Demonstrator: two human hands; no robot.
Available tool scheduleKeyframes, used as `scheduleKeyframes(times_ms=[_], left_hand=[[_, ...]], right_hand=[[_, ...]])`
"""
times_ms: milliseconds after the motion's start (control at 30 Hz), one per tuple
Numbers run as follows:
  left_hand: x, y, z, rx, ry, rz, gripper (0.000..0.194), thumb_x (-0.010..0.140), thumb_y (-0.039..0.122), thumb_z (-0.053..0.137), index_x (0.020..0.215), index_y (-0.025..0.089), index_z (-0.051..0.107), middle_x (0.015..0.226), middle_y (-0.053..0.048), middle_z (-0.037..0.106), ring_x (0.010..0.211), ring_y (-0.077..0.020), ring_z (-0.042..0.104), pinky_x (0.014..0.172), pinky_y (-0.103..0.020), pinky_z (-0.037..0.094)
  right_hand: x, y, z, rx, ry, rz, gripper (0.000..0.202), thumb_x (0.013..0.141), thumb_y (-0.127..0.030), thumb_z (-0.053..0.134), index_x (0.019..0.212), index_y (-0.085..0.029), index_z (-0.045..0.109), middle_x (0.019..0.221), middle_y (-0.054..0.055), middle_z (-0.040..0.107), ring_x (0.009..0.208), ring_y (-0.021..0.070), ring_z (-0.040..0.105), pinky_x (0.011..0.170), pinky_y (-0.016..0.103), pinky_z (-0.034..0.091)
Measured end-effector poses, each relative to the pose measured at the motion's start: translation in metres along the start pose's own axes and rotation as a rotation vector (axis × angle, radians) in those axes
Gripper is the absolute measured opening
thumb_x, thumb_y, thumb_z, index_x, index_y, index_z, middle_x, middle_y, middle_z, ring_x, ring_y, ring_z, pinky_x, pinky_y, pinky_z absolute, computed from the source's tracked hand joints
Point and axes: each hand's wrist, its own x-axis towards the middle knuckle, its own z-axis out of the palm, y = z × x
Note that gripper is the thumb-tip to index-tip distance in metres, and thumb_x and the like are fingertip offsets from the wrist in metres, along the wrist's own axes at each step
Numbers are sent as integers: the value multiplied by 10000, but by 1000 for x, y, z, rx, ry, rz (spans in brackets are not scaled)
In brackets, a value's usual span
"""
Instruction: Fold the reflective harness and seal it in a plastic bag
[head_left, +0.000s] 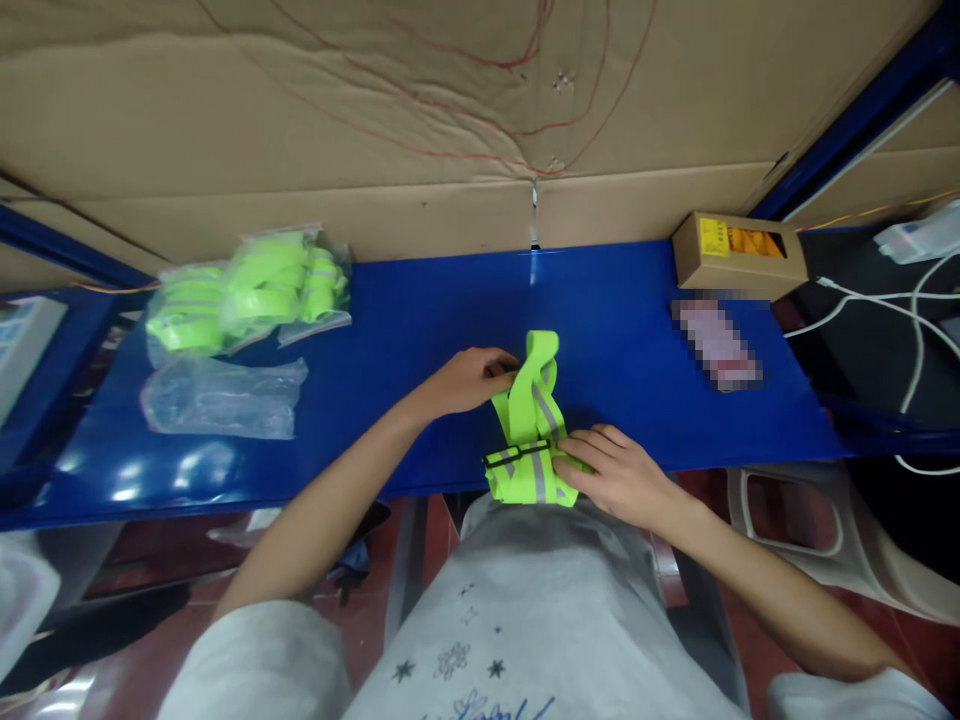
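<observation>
Left hand (469, 380) pinches the neon reflective strap (531, 420) on the blue bench (420, 330). Right hand (611, 475) presses fingers flat on its folded end.

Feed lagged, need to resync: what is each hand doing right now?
Left hand: closed, pinching the neon reflective strap at its upper part.
Right hand: fingers flat, pressing the strap's lower end, not gripping.
</observation>
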Motion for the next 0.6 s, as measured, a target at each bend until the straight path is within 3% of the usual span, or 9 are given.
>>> scheduleKeyframes(times_ms=[100, 200, 267, 333, 400, 467, 533, 600], left_hand=[[-2, 14, 1, -85, -114, -9, 371, 917, 526, 612, 900, 177, 739, 808, -20, 705, 718, -157, 609, 612, -255, 433], [-3, 17, -4, -283, -134, -51, 331, 870, 508, 687, 950, 188, 715, 813, -15, 680, 691, -138, 585, 585, -239, 421], [0, 10, -7, -442, -119, -86, 329, 820, 452, 754, 1010, 192, 687, 830, -20, 683, 686, -138, 604, 592, -239, 439], [5, 1, -7, -515, -4, -86, 346, 812, 396, 766, 1068, 204, 637, 805, -10, 674, 676, -144, 620, 607, -247, 459], [9, -8, -1, -392, 200, -36, 328, 842, 328, 733, 1116, 222, 588, 767, 12, 646, 667, -151, 616, 627, -261, 472], [10, -11, 9, -72, 377, 48, 265, 887, 230, 661, 1138, 231, 576, 828, -3, 652, 712, -167, 623, 676, -290, 486], [10, -11, 18, 301, 466, 157, 217, 919, 133, 569, 1113, 224, 602, 1016, -68, 673, 860, -208, 648, 781, -345, 506], [8, -11, 21, 559, 482, 241, 231, 936, 88, 502, 1094, 208, 621, 1190, -127, 644, 1017, -256, 639, 883, -398, 506]], right_hand=[[1, 0, -1, 13, -8, 1, 246, 1000, -88, 467, 1111, -179, 667, 1150, 112, 748, 1046, 248, 638, 912, 386, 467], [0, 0, -1, 22, -8, 1, 252, 988, -77, 476, 1123, -176, 665, 1159, 119, 744, 1049, 252, 637, 907, 387, 465], [-1, 0, 0, 25, -17, 5, 257, 978, -69, 483, 1124, -179, 663, 1158, 119, 743, 1054, 255, 636, 912, 391, 464], [0, 1, 0, 26, -35, 8, 254, 972, -72, 493, 1125, -184, 663, 1154, 119, 742, 1052, 258, 637, 912, 395, 463], [1, 2, 0, 26, -55, 8, 245, 968, -85, 503, 1125, -180, 666, 1151, 123, 742, 1042, 263, 641, 905, 398, 465], [3, 4, -2, 35, -68, 5, 240, 965, -94, 508, 1122, -175, 670, 1149, 125, 744, 1023, 262, 645, 894, 396, 468], [5, 5, -3, 47, -73, 1, 240, 959, -94, 510, 1116, -175, 672, 1143, 125, 746, 1009, 258, 647, 885, 393, 470], [7, 5, -4, 48, -74, -3, 240, 957, -91, 508, 1109, -178, 672, 1134, 122, 747, 1000, 253, 648, 878, 390, 470]])
